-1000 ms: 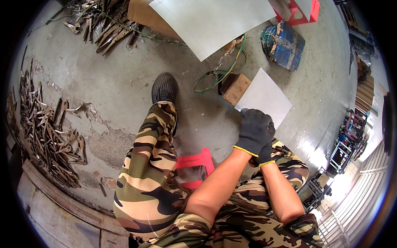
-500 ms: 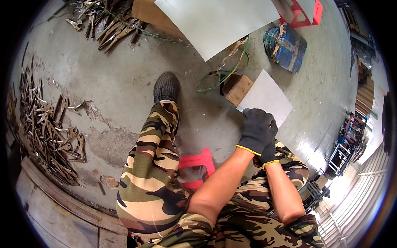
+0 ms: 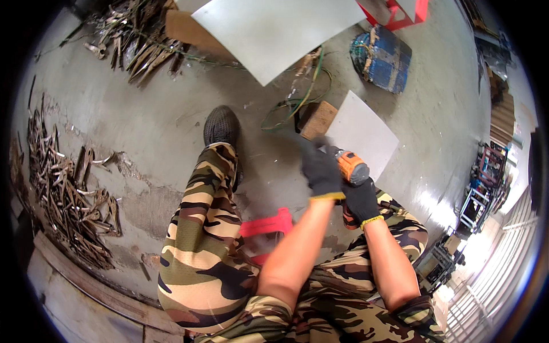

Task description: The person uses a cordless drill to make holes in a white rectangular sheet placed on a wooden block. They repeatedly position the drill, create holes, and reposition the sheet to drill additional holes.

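On the worn grey floor (image 3: 123, 108), metal pieces (image 3: 64, 191) lie heaped at the left; metal frames (image 3: 483, 188) line the right. A red stool (image 3: 266, 225) stands between the legs. Ahead are a block (image 3: 318, 120), a blue bundle (image 3: 390, 60) and a white panel (image 3: 366, 128), partly hidden by the drill (image 3: 351, 167) that the right hand (image 3: 361, 201) grips. The left hand (image 3: 320, 170), blurred, is beside it, its grip unclear.

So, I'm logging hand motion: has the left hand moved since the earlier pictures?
Yes: judged against the brown block, the left hand has shifted left, baring the orange drill.
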Demonstrator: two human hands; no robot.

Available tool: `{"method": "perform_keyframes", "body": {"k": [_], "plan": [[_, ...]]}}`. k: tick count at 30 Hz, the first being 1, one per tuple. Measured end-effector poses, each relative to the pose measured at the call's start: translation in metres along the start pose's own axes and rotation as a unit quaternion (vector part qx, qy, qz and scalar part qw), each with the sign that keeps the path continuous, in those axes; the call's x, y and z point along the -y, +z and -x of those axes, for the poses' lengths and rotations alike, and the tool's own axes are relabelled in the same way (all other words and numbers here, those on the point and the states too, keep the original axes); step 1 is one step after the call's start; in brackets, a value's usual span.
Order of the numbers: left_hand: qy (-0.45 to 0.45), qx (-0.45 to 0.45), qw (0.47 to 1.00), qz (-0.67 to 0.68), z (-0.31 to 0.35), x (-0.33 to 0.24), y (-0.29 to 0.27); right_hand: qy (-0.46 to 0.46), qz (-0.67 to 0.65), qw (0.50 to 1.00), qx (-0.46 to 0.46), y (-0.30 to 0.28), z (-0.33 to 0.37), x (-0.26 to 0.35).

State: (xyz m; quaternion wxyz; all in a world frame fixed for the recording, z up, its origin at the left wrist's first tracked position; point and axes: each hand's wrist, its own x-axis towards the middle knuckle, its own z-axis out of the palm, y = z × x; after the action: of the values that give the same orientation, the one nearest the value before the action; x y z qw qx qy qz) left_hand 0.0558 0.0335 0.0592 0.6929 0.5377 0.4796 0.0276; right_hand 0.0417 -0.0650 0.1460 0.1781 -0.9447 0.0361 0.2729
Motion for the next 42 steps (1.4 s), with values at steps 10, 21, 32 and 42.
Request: {"method": "perform_keyframes", "body": {"k": [10, 21, 32, 42], "plan": [[-0.149, 0.104, 0.969, -0.165, -0.038, 0.076, -0.005, 0.104, -0.041, 0.994, -0.001, 0.003, 0.004, 0.002], [-0.013, 0.163, 0.963, -0.214, -0.029, 0.046, -0.033, 0.09, -0.055, 0.993, 0.051, -0.012, 0.006, 0.004], [-0.072, 0.158, 0.982, -0.073, -0.018, 0.077, -0.037, 0.065, 0.002, 0.998, 0.011, 0.004, 0.017, 0.006], [-0.231, 0.244, 0.939, 0.074, 0.017, 0.085, 0.004, 0.1, -0.071, 0.992, 0.035, -0.004, 0.002, -0.007]]}}
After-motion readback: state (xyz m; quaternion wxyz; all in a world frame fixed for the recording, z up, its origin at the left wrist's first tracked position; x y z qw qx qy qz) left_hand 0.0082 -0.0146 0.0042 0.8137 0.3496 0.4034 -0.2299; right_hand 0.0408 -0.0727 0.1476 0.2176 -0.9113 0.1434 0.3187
